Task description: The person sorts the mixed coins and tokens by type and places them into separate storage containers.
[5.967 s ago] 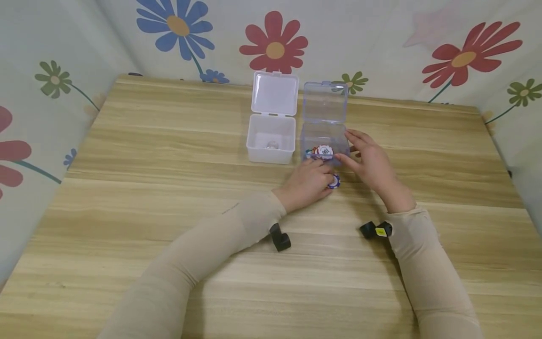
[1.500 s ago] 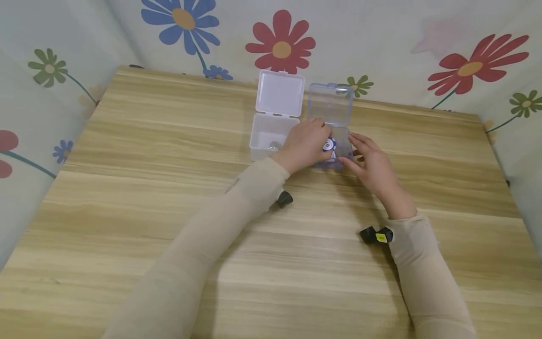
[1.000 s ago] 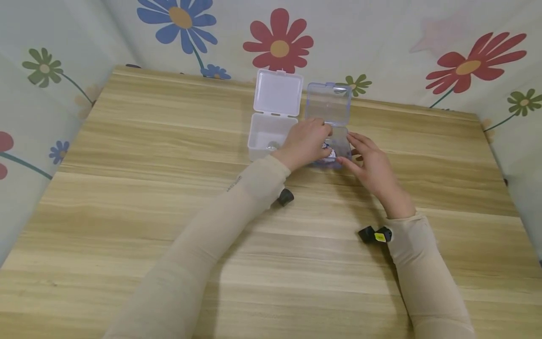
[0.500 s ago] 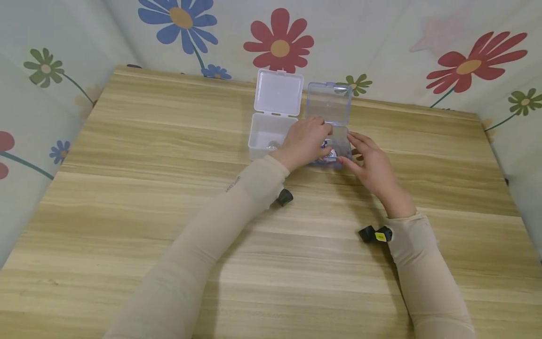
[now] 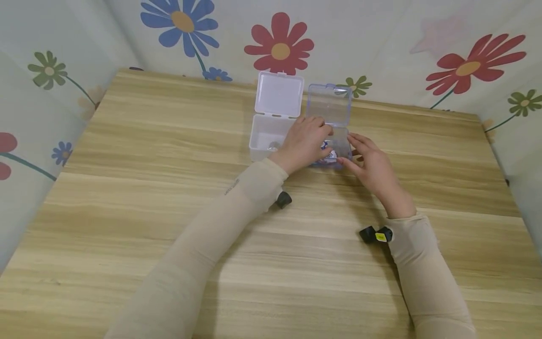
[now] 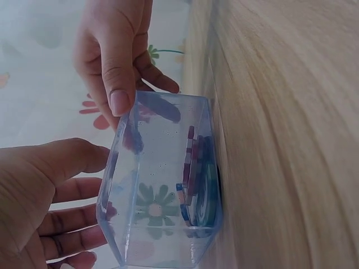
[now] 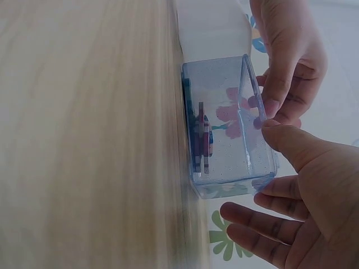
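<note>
A clear bluish plastic box (image 5: pixel 340 139) stands with its lid raised. Several poker chips (image 5: pixel 330 154) lie at its bottom; the left wrist view shows the chips (image 6: pixel 193 174) low against the base. My right hand (image 5: pixel 374 174) holds the box's right side between thumb and fingers. Above the box's left part is my left hand (image 5: pixel 305 141), its fingers loosely bent and no chip visible in them. In the right wrist view the left hand's thumb (image 7: pixel 275 98) is close to the rim; whether it touches is unclear.
A white box (image 5: pixel 255 149), lid raised, stands just left of the clear one, with a small clear round thing (image 5: pixel 274 145) inside. Both are on a wood-grain table (image 5: pixel 169 150), near its back edge. A flower-print cloth (image 5: pixel 381 42) hangs behind.
Six seconds ago my left hand was at a blue-and-white poker chip on the table; later it held that chip over the clear box. It has let the chip drop inside. The right hand stays put.
</note>
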`<action>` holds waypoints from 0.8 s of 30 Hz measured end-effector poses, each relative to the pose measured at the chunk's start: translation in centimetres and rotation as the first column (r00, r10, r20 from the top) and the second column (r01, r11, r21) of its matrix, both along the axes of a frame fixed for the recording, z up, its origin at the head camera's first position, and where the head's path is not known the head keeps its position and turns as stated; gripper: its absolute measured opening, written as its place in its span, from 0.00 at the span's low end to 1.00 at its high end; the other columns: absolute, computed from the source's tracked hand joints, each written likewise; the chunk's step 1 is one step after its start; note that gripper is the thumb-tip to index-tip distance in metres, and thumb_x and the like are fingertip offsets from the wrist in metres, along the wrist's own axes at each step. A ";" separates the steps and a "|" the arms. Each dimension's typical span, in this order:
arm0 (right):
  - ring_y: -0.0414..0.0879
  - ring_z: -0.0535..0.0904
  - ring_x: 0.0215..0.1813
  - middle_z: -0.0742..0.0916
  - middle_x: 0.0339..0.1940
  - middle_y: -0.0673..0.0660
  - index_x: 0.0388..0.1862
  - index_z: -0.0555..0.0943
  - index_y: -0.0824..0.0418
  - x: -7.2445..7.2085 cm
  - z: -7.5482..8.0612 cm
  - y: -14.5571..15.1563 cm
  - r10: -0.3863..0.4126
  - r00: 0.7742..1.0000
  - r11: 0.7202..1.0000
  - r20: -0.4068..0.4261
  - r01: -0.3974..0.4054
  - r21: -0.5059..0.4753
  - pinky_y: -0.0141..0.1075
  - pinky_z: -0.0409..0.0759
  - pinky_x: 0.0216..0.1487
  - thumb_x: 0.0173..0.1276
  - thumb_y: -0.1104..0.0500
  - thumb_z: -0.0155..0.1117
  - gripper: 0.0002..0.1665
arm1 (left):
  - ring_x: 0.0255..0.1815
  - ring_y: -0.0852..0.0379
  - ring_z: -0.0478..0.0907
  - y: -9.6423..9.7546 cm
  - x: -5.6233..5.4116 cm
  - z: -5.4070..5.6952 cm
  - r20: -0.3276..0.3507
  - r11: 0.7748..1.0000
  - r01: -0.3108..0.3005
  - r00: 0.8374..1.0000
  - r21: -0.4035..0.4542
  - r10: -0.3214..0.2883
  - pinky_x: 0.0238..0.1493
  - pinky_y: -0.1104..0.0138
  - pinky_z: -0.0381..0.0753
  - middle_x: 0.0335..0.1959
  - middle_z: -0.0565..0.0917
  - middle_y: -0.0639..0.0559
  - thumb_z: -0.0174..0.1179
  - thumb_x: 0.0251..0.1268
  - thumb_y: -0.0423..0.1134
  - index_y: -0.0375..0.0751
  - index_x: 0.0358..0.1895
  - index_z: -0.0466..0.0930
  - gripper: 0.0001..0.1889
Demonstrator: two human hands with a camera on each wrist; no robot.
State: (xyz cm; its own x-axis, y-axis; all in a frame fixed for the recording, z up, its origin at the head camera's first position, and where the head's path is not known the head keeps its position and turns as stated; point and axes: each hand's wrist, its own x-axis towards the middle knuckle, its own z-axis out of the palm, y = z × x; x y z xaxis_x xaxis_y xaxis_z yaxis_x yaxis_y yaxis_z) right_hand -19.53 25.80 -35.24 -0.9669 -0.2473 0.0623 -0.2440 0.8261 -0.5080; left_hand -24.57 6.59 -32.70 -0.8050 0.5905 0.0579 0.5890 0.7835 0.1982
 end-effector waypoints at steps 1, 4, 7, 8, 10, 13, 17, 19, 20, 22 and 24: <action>0.62 0.78 0.56 0.68 0.73 0.65 0.72 0.63 0.67 -0.1 0.0 -0.1 0.006 1.000 1.000 -0.001 -0.006 -0.002 0.53 0.80 0.54 0.69 0.51 0.61 0.38 | 0.58 0.54 0.75 -0.1 0.0 0.0 -0.002 1.000 -0.004 1.000 0.004 0.004 0.58 0.62 0.71 0.54 0.80 0.53 0.60 0.64 0.53 0.49 0.56 0.79 0.21; 0.62 0.78 0.56 0.68 0.73 0.65 0.72 0.63 0.67 -0.3 -0.1 -0.3 0.017 1.000 1.000 0.000 -0.017 -0.002 0.53 0.80 0.55 0.70 0.50 0.60 0.38 | 0.58 0.54 0.74 -0.4 0.0 -0.2 -0.010 1.000 -0.011 1.000 0.007 0.011 0.58 0.62 0.71 0.54 0.80 0.53 0.60 0.64 0.53 0.49 0.55 0.79 0.21; 0.62 0.78 0.56 0.68 0.73 0.65 0.72 0.63 0.67 -0.4 -0.2 -0.4 0.018 1.000 1.000 0.009 -0.018 0.001 0.53 0.79 0.55 0.70 0.50 0.60 0.38 | 0.58 0.54 0.74 -0.6 0.1 -0.4 -0.025 1.000 -0.008 1.000 0.006 0.008 0.58 0.61 0.70 0.53 0.80 0.52 0.60 0.63 0.54 0.48 0.55 0.79 0.21; 0.62 0.78 0.56 0.68 0.73 0.66 0.72 0.63 0.67 -0.4 -0.3 -0.4 0.019 1.000 1.000 0.012 -0.019 0.002 0.53 0.79 0.55 0.70 0.50 0.60 0.38 | 0.57 0.54 0.74 -0.7 0.2 -0.5 -0.028 1.000 -0.007 1.000 0.008 0.007 0.59 0.61 0.70 0.53 0.80 0.52 0.60 0.63 0.54 0.48 0.55 0.78 0.21; 0.63 0.78 0.57 0.67 0.73 0.66 0.72 0.63 0.68 -0.5 -0.4 -0.4 0.023 1.000 1.000 0.015 -0.023 0.000 0.54 0.79 0.55 0.70 0.50 0.60 0.38 | 0.58 0.53 0.74 -0.8 0.2 -0.6 -0.034 1.000 -0.005 0.999 0.006 0.005 0.60 0.60 0.69 0.53 0.80 0.52 0.60 0.63 0.54 0.47 0.56 0.78 0.22; 0.63 0.77 0.58 0.67 0.72 0.67 0.71 0.62 0.69 -0.6 -0.5 -0.3 0.031 0.999 1.000 0.007 -0.031 -0.001 0.55 0.78 0.57 0.69 0.51 0.61 0.38 | 0.59 0.53 0.73 -0.8 0.3 -0.6 -0.049 1.000 -0.009 0.999 0.005 0.009 0.62 0.60 0.68 0.54 0.80 0.52 0.60 0.63 0.55 0.48 0.57 0.78 0.23; 0.64 0.74 0.62 0.67 0.72 0.69 0.72 0.61 0.69 -0.8 -0.4 0.1 0.020 1.000 1.000 -0.012 -0.020 0.014 0.58 0.72 0.63 0.68 0.51 0.62 0.40 | 0.60 0.53 0.72 -1.0 0.3 -0.3 -0.073 1.000 -0.025 0.997 0.003 0.025 0.64 0.60 0.67 0.56 0.79 0.52 0.60 0.63 0.56 0.48 0.59 0.76 0.25; 0.66 0.69 0.67 0.66 0.73 0.70 0.73 0.58 0.68 -0.8 -0.3 0.3 0.008 1.000 1.000 -0.006 -0.008 0.024 0.59 0.67 0.67 0.67 0.51 0.63 0.43 | 0.60 0.53 0.72 -1.2 0.3 0.1 -0.094 0.999 -0.035 0.995 -0.002 0.034 0.64 0.60 0.67 0.56 0.78 0.51 0.61 0.62 0.56 0.48 0.59 0.76 0.25; 0.67 0.66 0.69 0.64 0.73 0.71 0.74 0.56 0.68 -0.8 -0.2 0.5 0.001 1.000 1.000 0.005 -0.001 0.030 0.59 0.63 0.70 0.67 0.50 0.64 0.45 | 0.61 0.52 0.72 -1.3 0.3 0.3 -0.108 0.999 -0.038 0.993 -0.004 0.037 0.64 0.60 0.67 0.57 0.78 0.51 0.61 0.62 0.56 0.48 0.60 0.76 0.26; 0.68 0.59 0.74 0.61 0.75 0.71 0.76 0.51 0.67 -1.0 -0.1 0.8 -0.009 1.000 0.999 0.023 0.008 0.044 0.60 0.58 0.73 0.66 0.49 0.65 0.50 | 0.61 0.51 0.71 -1.7 0.3 0.7 -0.140 0.999 -0.043 0.989 -0.010 0.041 0.65 0.59 0.67 0.57 0.78 0.50 0.62 0.61 0.55 0.48 0.59 0.75 0.26; 0.69 0.52 0.76 0.58 0.76 0.72 0.77 0.47 0.67 -1.0 -0.1 1.0 -0.010 0.999 0.998 0.039 0.008 0.055 0.60 0.52 0.75 0.65 0.47 0.65 0.54 | 0.63 0.50 0.70 -2.3 0.3 1.0 -0.168 0.999 -0.047 0.985 -0.015 0.044 0.66 0.59 0.66 0.59 0.77 0.49 0.62 0.61 0.56 0.47 0.60 0.75 0.26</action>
State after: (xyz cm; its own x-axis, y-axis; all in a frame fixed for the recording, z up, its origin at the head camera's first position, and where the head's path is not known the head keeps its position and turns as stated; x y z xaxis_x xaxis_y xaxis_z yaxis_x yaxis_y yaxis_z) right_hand -20.50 26.84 -35.34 -0.9705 -0.2407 0.0107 -0.2172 0.8549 -0.4712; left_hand -24.23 4.25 -31.67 -0.8110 0.5554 0.1840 0.5760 0.8131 0.0847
